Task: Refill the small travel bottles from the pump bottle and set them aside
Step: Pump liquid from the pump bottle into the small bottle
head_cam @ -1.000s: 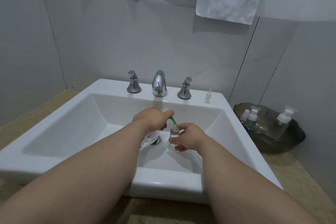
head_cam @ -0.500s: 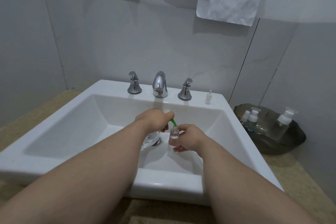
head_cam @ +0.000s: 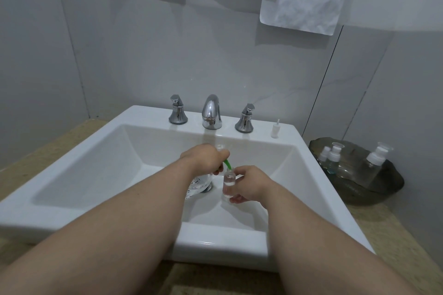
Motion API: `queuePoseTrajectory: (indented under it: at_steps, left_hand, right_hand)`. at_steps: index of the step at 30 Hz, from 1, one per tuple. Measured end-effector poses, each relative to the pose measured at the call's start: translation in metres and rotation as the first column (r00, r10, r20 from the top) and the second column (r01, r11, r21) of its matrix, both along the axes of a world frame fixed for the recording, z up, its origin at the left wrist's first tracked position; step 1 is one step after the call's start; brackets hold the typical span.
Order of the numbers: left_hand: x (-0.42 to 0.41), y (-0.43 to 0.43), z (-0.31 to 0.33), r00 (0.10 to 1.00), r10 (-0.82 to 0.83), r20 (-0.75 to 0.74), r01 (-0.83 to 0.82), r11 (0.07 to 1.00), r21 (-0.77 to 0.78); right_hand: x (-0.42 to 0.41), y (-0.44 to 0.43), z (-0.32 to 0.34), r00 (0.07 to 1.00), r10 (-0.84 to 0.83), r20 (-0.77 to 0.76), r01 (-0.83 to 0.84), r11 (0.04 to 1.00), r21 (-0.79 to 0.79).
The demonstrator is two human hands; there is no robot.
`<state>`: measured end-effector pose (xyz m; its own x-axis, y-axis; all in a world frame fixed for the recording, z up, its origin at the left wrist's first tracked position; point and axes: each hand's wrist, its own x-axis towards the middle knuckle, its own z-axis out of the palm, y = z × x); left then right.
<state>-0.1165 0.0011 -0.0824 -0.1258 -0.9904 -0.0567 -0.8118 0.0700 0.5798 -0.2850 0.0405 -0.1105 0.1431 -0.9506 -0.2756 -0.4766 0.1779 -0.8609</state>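
Note:
Over the white sink basin (head_cam: pixel 100 158), my left hand (head_cam: pixel 203 158) grips the top of a clear pump bottle (head_cam: pixel 197 185) with a green spout (head_cam: pixel 227 164). The spout's tip sits at the open neck of a small clear travel bottle (head_cam: pixel 229 181). My right hand (head_cam: pixel 249 184) holds that small bottle upright between fingers and thumb; a little clear liquid shows inside it. The pump bottle's body is mostly hidden under my left hand and forearm.
A small white pump cap (head_cam: pixel 275 130) stands on the sink rim right of the chrome faucet (head_cam: pixel 211 112). A dark bowl-like tray (head_cam: pixel 383 189) on the beige counter holds three clear bottles with white caps (head_cam: pixel 333 154). White paper sheets (head_cam: pixel 304 2) hang on the wall.
Both hands and the two bottles stay in nearly the same place over the basin; only the view has shifted slightly.

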Motion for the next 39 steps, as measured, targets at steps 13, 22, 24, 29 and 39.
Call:
queuePoseTrajectory:
  at_steps: [13, 22, 24, 29, 39]
  left_hand:
    - [0.0009, 0.0077, 0.0025, 0.998, 0.066, -0.018, -0.066, 0.998, -0.004]
    - [0.0003, 0.0072, 0.0023, 0.997, 0.073, -0.011, -0.073, 0.997, -0.004]
    - [-0.0001, 0.0065, 0.0031, 0.998, 0.069, -0.002, -0.069, 0.998, -0.009]
    - [-0.0008, 0.0052, 0.0035, 0.998, 0.059, 0.009, -0.059, 0.998, -0.006]
    - [-0.0011, 0.0051, 0.0040, 0.999, 0.046, 0.009, -0.046, 0.999, -0.003]
  right_hand:
    - [-0.0002, 0.0009, 0.0030, 1.000, -0.008, 0.015, 0.009, 1.000, -0.017]
    - [-0.0002, 0.0005, 0.0043, 1.000, -0.009, 0.020, 0.009, 1.000, -0.006]
    - [0.0003, 0.0010, 0.0046, 1.000, -0.007, 0.029, 0.007, 1.000, -0.006]
    - [0.0007, 0.0016, 0.0041, 0.999, -0.002, 0.037, 0.002, 1.000, -0.004]
    - [0.0008, 0.0027, 0.0034, 1.000, 0.005, 0.019, -0.004, 1.000, -0.005]
